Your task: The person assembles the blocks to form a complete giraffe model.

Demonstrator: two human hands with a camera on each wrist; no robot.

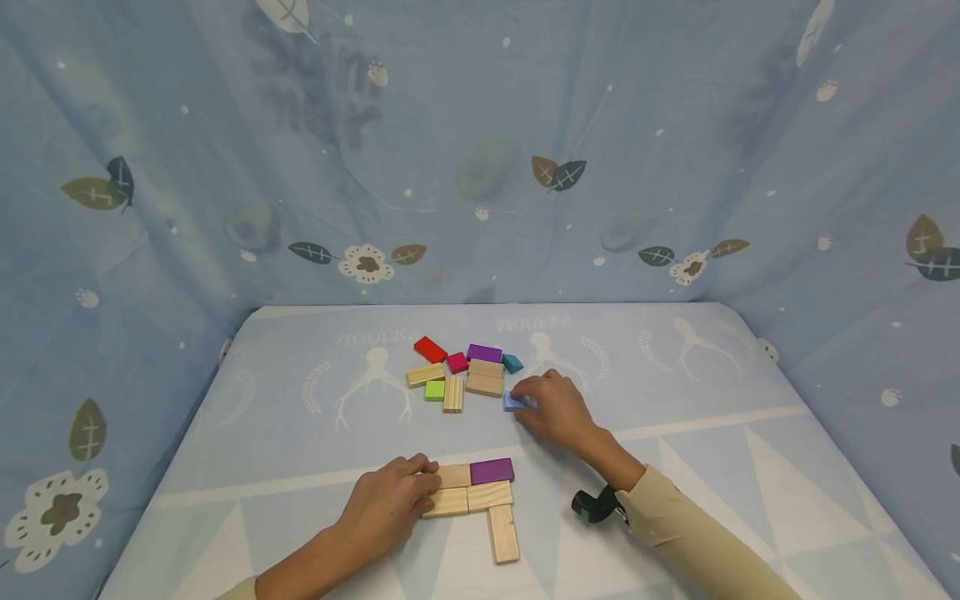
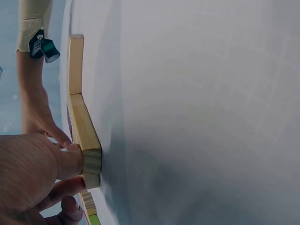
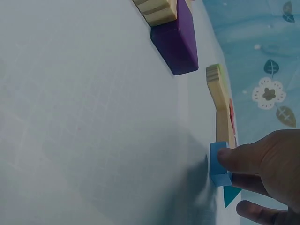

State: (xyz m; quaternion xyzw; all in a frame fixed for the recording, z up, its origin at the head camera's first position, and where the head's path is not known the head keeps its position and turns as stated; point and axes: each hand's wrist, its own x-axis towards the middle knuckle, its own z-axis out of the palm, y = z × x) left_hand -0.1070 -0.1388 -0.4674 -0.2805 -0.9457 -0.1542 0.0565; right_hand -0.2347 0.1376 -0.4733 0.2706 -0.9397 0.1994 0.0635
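Observation:
My right hand (image 1: pixel 555 412) pinches a light blue block (image 3: pixel 218 159) at the right side of the loose blocks, thumb on its near face. Beyond it sits a teal triangular block (image 1: pixel 512 363). Nearer the front, my left hand (image 1: pixel 390 504) holds the left end of a flat block arrangement, its thumb and fingertips against the plain wooden blocks (image 1: pixel 448 502). That arrangement has a purple block (image 1: pixel 491 471) at the back right, a wooden block (image 1: pixel 490 495) in front of it, and another wooden block (image 1: pixel 503 534) pointing toward me. The left hand covers the blocks' left ends.
Behind the arrangement lie loose blocks: red (image 1: pixel 430 350), magenta (image 1: pixel 457 362), purple (image 1: pixel 484 353), green (image 1: pixel 434 391) and several wooden ones (image 1: pixel 453 394). A patterned cloth covers the table (image 1: pixel 262 375). Blue curtains (image 1: pixel 480 125) enclose its back and sides.

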